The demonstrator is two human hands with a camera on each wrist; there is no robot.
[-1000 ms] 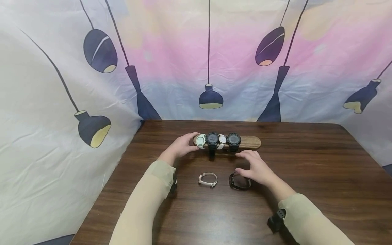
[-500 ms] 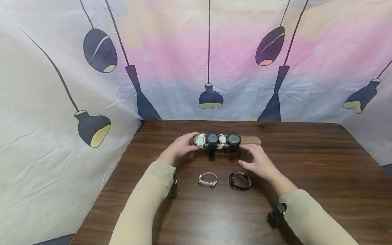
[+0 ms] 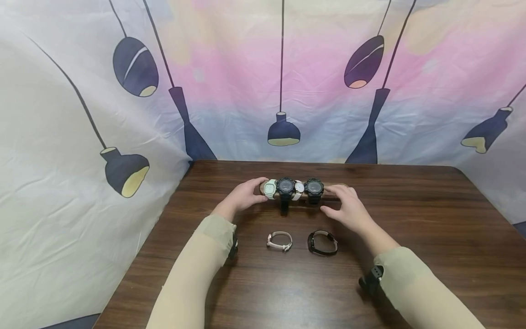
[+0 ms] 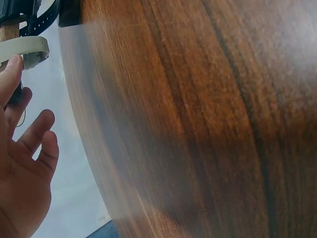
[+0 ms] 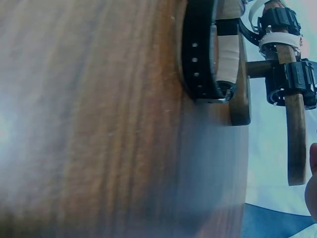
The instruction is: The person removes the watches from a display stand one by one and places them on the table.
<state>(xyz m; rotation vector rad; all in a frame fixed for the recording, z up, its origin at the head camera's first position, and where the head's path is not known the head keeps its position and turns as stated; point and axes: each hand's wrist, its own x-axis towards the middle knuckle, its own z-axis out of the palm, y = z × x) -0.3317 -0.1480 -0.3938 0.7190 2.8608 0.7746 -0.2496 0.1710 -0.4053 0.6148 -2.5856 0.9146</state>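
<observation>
A wooden watch stand [image 5: 296, 148] bears a mint-green watch [image 3: 270, 188], two chunky black watches, the left one [image 3: 285, 186] and the right one [image 3: 314, 187], and a small white watch [image 3: 298, 188] between those two. At the bar's left end, my left hand [image 3: 243, 196] pinches the mint-green watch, thumb in front on its strap [image 4: 29, 46] and a finger behind. My right hand [image 3: 348, 208] is at the bar's right end, beside the right black watch, fingers extended and thumb apart. Whether its fingertips touch the bar is unclear.
In front of the stand lie a white-strapped watch [image 3: 279, 241] and a black-strapped watch [image 3: 322, 242], each buckled into a loop on the brown wooden table [image 3: 263, 292]. Behind the table hangs a cloth [image 3: 246, 91] printed with lamps. A black device [image 3: 371, 279] sits on my right wrist.
My right hand has moved away from the black-strapped watch on the table, forward to the bar's right end. My left hand has stayed at the left end.
</observation>
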